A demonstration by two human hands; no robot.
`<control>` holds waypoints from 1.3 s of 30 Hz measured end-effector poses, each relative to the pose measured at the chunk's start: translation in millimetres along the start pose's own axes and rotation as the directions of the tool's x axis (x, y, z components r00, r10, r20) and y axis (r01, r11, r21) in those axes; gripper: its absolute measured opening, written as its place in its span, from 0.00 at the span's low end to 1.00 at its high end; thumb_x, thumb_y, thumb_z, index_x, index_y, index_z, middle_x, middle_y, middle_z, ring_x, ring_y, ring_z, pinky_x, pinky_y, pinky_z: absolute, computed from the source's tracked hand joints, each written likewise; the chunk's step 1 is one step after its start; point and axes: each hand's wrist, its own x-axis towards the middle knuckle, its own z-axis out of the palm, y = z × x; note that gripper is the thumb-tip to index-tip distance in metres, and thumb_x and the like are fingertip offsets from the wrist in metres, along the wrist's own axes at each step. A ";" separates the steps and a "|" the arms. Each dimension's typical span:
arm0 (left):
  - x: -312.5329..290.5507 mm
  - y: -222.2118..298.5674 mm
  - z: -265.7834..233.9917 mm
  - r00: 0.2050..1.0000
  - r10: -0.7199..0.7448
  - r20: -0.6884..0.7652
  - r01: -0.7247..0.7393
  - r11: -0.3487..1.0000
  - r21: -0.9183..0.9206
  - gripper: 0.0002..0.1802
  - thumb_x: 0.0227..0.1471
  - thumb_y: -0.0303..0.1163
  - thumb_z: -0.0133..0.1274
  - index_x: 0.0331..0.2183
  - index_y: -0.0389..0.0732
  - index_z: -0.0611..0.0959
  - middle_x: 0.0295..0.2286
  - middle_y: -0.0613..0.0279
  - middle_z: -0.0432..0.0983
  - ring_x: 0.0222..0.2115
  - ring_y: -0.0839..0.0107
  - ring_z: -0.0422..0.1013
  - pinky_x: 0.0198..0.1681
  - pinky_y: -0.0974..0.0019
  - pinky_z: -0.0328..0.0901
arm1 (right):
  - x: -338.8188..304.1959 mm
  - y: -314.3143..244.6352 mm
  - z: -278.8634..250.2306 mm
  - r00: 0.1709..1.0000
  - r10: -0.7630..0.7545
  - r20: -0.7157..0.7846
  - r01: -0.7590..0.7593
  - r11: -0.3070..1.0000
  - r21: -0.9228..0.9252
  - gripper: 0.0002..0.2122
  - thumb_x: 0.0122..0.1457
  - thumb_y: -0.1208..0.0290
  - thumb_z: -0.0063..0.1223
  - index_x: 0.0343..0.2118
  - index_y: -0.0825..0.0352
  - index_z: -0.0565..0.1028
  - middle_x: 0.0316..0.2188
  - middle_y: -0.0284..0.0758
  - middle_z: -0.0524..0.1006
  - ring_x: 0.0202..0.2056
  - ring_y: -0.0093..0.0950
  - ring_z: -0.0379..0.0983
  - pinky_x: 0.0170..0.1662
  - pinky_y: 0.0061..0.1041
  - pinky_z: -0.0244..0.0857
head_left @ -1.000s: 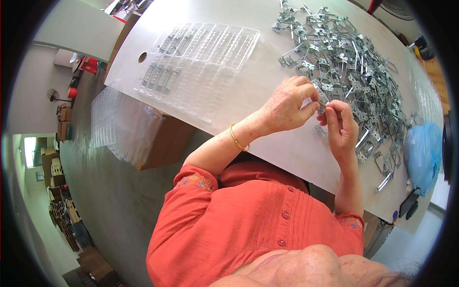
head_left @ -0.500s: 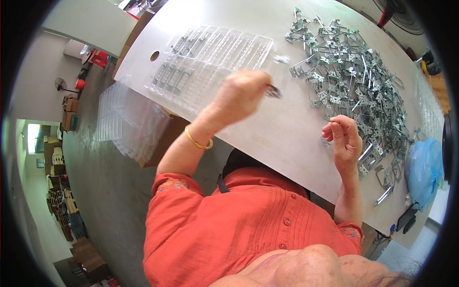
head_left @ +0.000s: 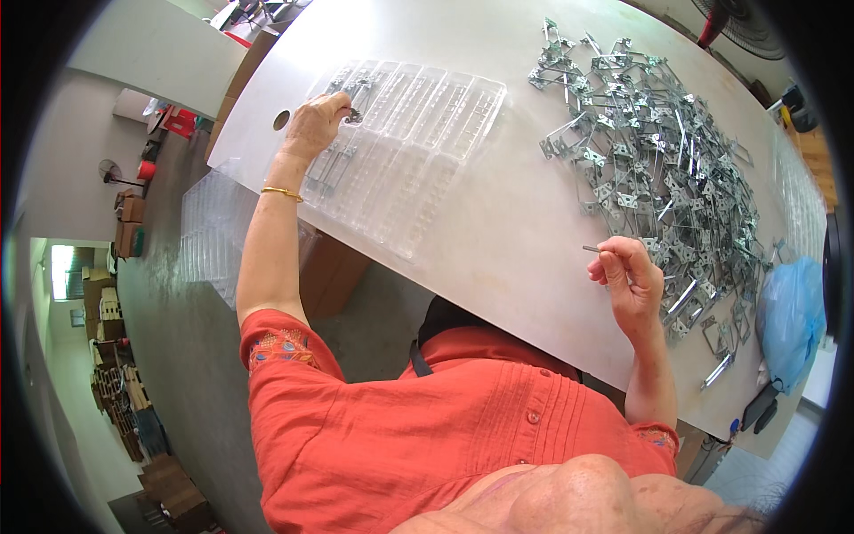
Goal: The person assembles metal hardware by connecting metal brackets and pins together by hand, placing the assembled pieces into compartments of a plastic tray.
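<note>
My left hand (head_left: pixel 314 126) is closed, with a small metal bracket (head_left: pixel 355 116) in its fingertips. It is over the left part of a clear plastic tray (head_left: pixel 418 200) with long slots. Several metal brackets (head_left: pixel 334 167) lie in the slots near that hand, partly covered by it. Over the table's near side, my right hand (head_left: pixel 633 283) pinches a thin, dark metal piece (head_left: pixel 592 248); the rest of it is hidden by the fingers. Beyond and to the right of this hand spreads a large heap of silver metal brackets (head_left: pixel 663 151).
A blue plastic bag (head_left: pixel 790 320) rests at the table's right edge, with a dark phone-like object (head_left: pixel 760 405) below it. More clear trays (head_left: pixel 213 231) are stacked on a brown box (head_left: pixel 334 276) at the left. The table (head_left: pixel 507 258) has a round hole (head_left: pixel 282 120) near its left edge.
My left hand has moved left from the tray's right side to its left part, carrying the bracket. The tray has shifted slightly. My right hand has dropped a little, and its thin metal piece now shows.
</note>
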 end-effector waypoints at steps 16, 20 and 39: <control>19.1 -33.2 27.6 0.986 0.146 0.076 -0.151 0.986 0.063 0.03 0.51 0.29 0.57 0.31 0.42 0.82 0.34 0.64 0.80 0.44 0.63 0.73 0.48 0.60 0.68 | 2.0 3.6 -3.5 1.000 0.000 0.005 0.000 1.000 -0.025 0.04 0.64 0.75 0.54 0.39 0.68 0.74 0.27 0.33 0.79 0.26 0.20 0.76 0.31 0.19 0.71; 20.4 -33.1 28.3 0.980 0.159 0.116 -0.173 0.977 0.121 0.02 0.51 0.28 0.57 0.30 0.43 0.83 0.38 0.67 0.79 0.47 0.66 0.72 0.52 0.61 0.66 | 2.6 4.2 -3.7 1.000 -0.009 0.001 0.009 1.000 -0.030 0.04 0.64 0.75 0.54 0.39 0.68 0.75 0.27 0.33 0.79 0.26 0.20 0.77 0.31 0.19 0.71; 31.9 53.0 6.8 0.980 0.192 -0.060 -0.170 0.949 0.265 0.11 0.50 0.27 0.59 0.39 0.42 0.84 0.44 0.60 0.79 0.52 0.63 0.70 0.57 0.57 0.63 | 2.8 -0.1 -7.5 0.996 0.030 -0.085 -0.026 0.999 0.042 0.04 0.65 0.75 0.52 0.40 0.68 0.74 0.27 0.31 0.78 0.28 0.20 0.77 0.32 0.19 0.72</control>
